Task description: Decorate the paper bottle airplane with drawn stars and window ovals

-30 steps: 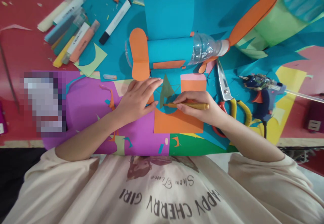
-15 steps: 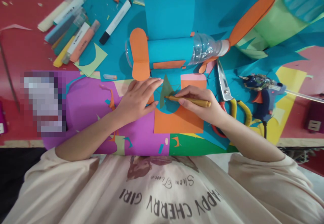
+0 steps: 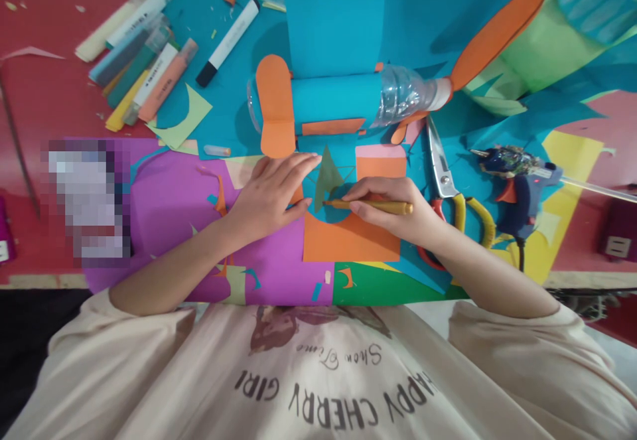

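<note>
Through my feed I look steeply down on a glossy red table [image 3: 30, 108], its bare surface showing toward the left and right ends. A thin dark line [image 3: 18, 151] runs slantwise across the left end; I can't tell whether it is a seam or a mark. Along the near edge I see a pale, worn-looking strip [image 3: 42, 281]. Below its left part everything is black [image 3: 30, 340]; past the right part I make out a light grey patch, apparently floor [image 3: 611, 346], beside a dark red area [image 3: 620, 317]. The light reaches me even, with soft shadows.
</note>
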Tool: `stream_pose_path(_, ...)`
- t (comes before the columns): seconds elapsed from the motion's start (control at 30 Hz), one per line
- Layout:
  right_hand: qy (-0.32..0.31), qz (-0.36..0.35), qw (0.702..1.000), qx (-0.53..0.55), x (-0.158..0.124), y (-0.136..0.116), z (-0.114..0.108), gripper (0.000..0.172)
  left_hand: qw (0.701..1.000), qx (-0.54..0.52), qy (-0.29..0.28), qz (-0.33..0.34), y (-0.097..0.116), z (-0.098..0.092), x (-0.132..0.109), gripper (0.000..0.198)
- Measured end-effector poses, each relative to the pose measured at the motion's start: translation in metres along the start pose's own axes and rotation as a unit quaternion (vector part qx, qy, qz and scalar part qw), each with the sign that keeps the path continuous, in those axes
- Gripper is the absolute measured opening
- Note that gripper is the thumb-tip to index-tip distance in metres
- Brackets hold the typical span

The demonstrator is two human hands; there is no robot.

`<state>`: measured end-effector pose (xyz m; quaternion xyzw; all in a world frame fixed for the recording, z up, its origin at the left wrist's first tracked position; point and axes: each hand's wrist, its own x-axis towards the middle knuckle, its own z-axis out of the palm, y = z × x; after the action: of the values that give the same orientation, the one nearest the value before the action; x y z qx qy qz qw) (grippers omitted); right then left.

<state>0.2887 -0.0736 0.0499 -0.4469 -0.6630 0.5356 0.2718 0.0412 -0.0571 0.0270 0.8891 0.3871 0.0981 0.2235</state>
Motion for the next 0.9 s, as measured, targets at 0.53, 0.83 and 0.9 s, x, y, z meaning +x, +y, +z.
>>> stream_pose_path(0.53,0.043,0.001,0.999,0.008,0.0009,0.0004,0.0026,0.02,1.0,-0.007,-0.009,-0.012,0.0016,-0.0019,0.0006,0.052)
stream_pose_path(0.83,0.037,-0.011,0.999,-0.003,0.0014,0.0007,0.0015,0.013,1.0,-0.014,-0.01,-0.016,0.0015,-0.0021,0.0006,0.052)
stream_pose_path(0.9,0.034,-0.017,0.999,-0.003,0.0015,0.0009,0.0011,0.012,1.0,-0.017,-0.011,-0.016,0.0015,-0.0025,0.0007,0.052)
